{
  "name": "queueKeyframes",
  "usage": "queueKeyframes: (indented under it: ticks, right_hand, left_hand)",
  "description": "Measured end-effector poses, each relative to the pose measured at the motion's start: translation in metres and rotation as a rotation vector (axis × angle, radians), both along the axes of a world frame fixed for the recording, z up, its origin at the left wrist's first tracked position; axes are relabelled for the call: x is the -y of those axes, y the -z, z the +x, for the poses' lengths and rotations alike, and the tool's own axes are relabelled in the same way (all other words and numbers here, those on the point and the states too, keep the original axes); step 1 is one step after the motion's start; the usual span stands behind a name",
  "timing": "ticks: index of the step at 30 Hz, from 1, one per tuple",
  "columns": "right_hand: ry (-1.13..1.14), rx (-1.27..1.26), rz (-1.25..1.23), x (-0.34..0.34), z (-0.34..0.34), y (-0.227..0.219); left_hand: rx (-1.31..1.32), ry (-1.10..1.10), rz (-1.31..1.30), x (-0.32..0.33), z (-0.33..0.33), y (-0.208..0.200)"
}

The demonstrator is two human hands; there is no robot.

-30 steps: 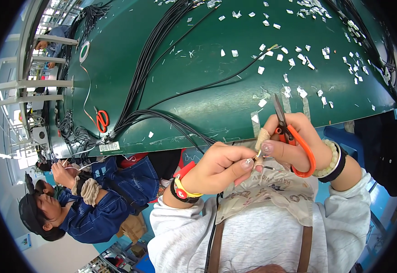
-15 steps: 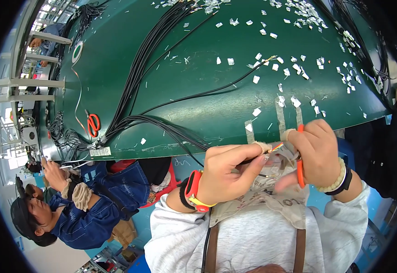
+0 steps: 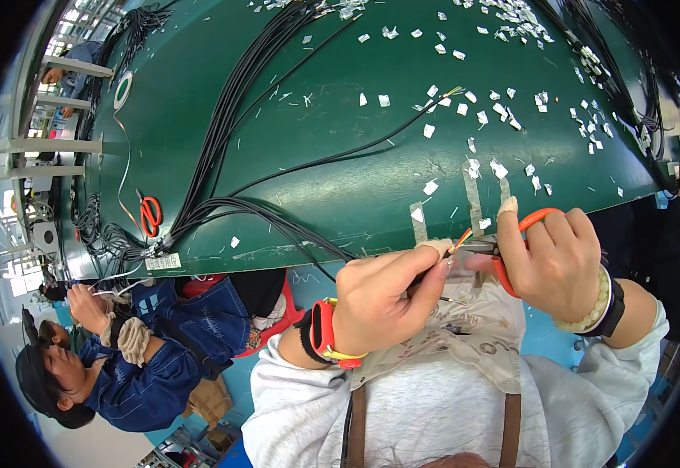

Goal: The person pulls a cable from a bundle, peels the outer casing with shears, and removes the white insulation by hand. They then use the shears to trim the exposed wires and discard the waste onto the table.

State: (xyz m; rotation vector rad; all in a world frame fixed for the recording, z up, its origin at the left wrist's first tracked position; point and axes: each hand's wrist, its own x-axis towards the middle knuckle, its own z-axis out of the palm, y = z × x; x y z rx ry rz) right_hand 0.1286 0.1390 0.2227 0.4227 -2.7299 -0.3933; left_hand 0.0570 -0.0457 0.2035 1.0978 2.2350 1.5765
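My left hand (image 3: pixel 387 300) is closed in a pinch on a black cable, thumb and forefinger near its end. From the fingertips stick out thin coloured wires (image 3: pixel 463 237), red, yellow and green among them. My right hand (image 3: pixel 554 261) is wrapped round orange-handled scissors (image 3: pixel 541 216). Their metal blades point left and reach the coloured wires; whether they touch them I cannot tell. Beige covers sit on some fingertips of both hands. Another cable end with bare wires (image 3: pixel 450 91) lies farther off on the green table (image 3: pixel 340 101).
A long bundle of black cables (image 3: pixel 227 117) crosses the table at left, near second orange scissors (image 3: pixel 150 217) and a tape roll (image 3: pixel 124 91). White scraps (image 3: pixel 482 117) are scattered at right. Tape strips (image 3: pixel 474 199) stick to the near edge. A co-worker (image 3: pixel 191 324) sits at left.
My right hand has turned and shifted right, and the scissors' blades now point at the wires in my left hand. The left hand has moved slightly left and lower.
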Motion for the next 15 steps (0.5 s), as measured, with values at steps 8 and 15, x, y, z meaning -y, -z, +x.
queueKeyframes:
  ticks: [8, 15]
  right_hand:
    - [-0.009, -0.017, -0.02, 0.0001, 0.003, -0.0089]
    - [-0.01, -0.015, -0.022, 0.0041, 0.0007, -0.0057]
  left_hand:
    - [0.109, -0.003, 0.034, 0.0006, 0.0004, -0.0034]
    - [0.106, 0.01, 0.033, 0.0014, 0.0011, -0.0021]
